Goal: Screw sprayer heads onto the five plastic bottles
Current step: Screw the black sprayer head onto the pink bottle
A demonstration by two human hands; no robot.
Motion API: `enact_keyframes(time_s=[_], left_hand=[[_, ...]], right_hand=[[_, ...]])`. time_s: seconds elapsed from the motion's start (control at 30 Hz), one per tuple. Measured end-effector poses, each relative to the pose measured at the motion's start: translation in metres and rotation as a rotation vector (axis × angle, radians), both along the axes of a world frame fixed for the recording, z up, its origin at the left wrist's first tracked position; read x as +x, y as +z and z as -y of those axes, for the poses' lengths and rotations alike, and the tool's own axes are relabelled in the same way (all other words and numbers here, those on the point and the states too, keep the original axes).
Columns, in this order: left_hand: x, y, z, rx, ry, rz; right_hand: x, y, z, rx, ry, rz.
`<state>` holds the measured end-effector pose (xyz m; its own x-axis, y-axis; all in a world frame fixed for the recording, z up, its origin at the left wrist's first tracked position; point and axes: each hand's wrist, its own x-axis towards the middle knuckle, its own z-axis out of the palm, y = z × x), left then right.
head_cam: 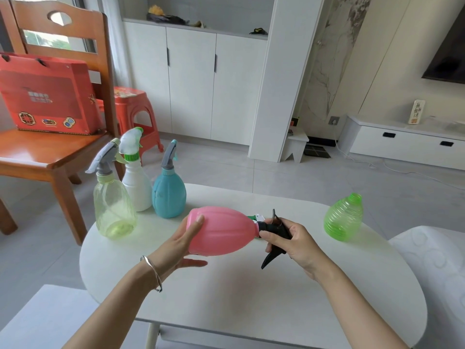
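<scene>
The right hand (293, 239) covers the middle of the black plastic sprayer head (273, 234). A small green and white part (256, 217) peeks out behind the round pink plastic bottle (221, 230); the rest is hidden.

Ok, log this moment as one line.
step: black sprayer head at pink bottle neck | left hand: bottle | right hand: head | capped: three | green bottle: uncapped
</scene>
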<state>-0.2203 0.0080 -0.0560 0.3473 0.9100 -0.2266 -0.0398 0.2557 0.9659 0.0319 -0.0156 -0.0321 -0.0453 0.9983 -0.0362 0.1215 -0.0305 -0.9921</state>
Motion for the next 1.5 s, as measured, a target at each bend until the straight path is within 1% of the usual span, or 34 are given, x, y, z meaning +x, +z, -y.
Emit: enact_keyframes(time_s=[0.13, 0.27, 0.37, 0.4, 0.47, 0.53, 0.6, 0.67, 0.73, 0.8, 0.83, 0.9, 0.93, 0.97, 1.03, 1.1, 1.13, 1.17, 1.23, 1.27, 1.33, 1.4, 1.43, 1.5], left_hand=[[-0.0001, -0.0007, 0.0, -0.052, -0.019, 0.022], [-0.0023, 0.0008, 0.0019, 0.114, -0.069, 0.056], [-0.0055, 0.0006, 0.0003, 0.146, -0.119, 0.064], [-0.0059, 0.0005, 0.0002, 0.118, -0.136, 0.072], [-0.0043, 0.0023, 0.0012, -0.008, -0.141, 0.057], [-0.001, 0.0033, 0.0014, -0.093, -0.106, -0.017], [0.0003, 0.0008, -0.0011, -0.039, -0.033, -0.083], [-0.0008, -0.0002, -0.0035, 0.07, 0.006, -0.046], [-0.0031, 0.0024, -0.0042, 0.129, -0.026, 0.008], [-0.003, 0.0012, -0.0033, 0.141, -0.079, 0.042], [-0.0016, -0.0018, -0.0032, 0.115, -0.093, 0.033], [0.0027, -0.003, -0.0008, 0.012, -0.087, -0.017], [0.004, -0.0022, 0.0006, -0.005, -0.072, -0.054], [0.0033, -0.0036, -0.0002, 0.026, -0.05, -0.088], [-0.0009, -0.0058, -0.004, 0.15, -0.012, -0.11], [-0.0032, -0.0044, -0.0044, 0.252, -0.042, -0.068], [-0.003, -0.0036, -0.0032, 0.244, -0.073, -0.028], [-0.0023, -0.0034, -0.0023, 0.186, -0.093, 0.008], [0.0004, -0.0025, -0.0008, 0.052, -0.09, 0.02], [0.001, -0.0023, -0.0004, 0.04, -0.075, 0.001], [-0.0002, -0.0027, -0.0021, 0.101, -0.027, -0.044], [-0.0015, -0.0037, -0.0047, 0.164, 0.008, -0.01], [-0.0012, -0.0031, -0.0042, 0.179, -0.012, 0.026], [0.0022, 0.0022, -0.0001, 0.107, -0.064, 0.103]], right_hand=[[-0.0018, 0.0013, 0.0, 0.089, -0.026, 0.027], [-0.0005, 0.0013, -0.0029, 0.038, -0.089, -0.029], [-0.0005, 0.0021, -0.0038, -0.031, -0.073, -0.067], [-0.0017, 0.0026, -0.0029, -0.042, -0.053, -0.061], [-0.0045, 0.0035, -0.0006, -0.034, -0.034, -0.049], [-0.0067, 0.0035, 0.0009, -0.021, -0.038, -0.04], [-0.008, 0.0026, 0.0009, -0.03, -0.039, -0.034], [-0.007, 0.0016, -0.0011, -0.057, -0.061, -0.039], [-0.0052, 0.0009, -0.0033, -0.077, -0.095, -0.056], [-0.0054, 0.0003, -0.0043, -0.072, -0.103, -0.067], [-0.0064, 0.0, -0.0044, -0.066, -0.102, -0.069], [-0.0088, 0.0, -0.0034, -0.054, -0.092, -0.063], [-0.0094, 0.0001, -0.0031, -0.048, -0.09, -0.057], [-0.0091, 0.0002, -0.0031, -0.047, -0.093, -0.053], [-0.0071, 0.001, -0.0036, -0.06, -0.113, -0.057], [-0.0048, 0.0021, -0.0044, -0.071, -0.12, -0.064], [-0.0045, 0.0021, -0.0044, -0.073, -0.114, -0.064], [-0.0051, 0.0018, -0.0042, -0.072, -0.105, -0.062], [-0.007, 0.0011, -0.0034, -0.065, -0.088, -0.055], [-0.0075, 0.0009, -0.0029, -0.064, -0.087, -0.052], [-0.0064, 0.0006, -0.0025, -0.073, -0.098, -0.055], [-0.0033, 0.0012, -0.0031, -0.083, -0.118, -0.063], [-0.0024, 0.0015, -0.0035, -0.084, -0.118, -0.066], [-0.0036, 0.0015, -0.0032, -0.081, -0.095, -0.068]])
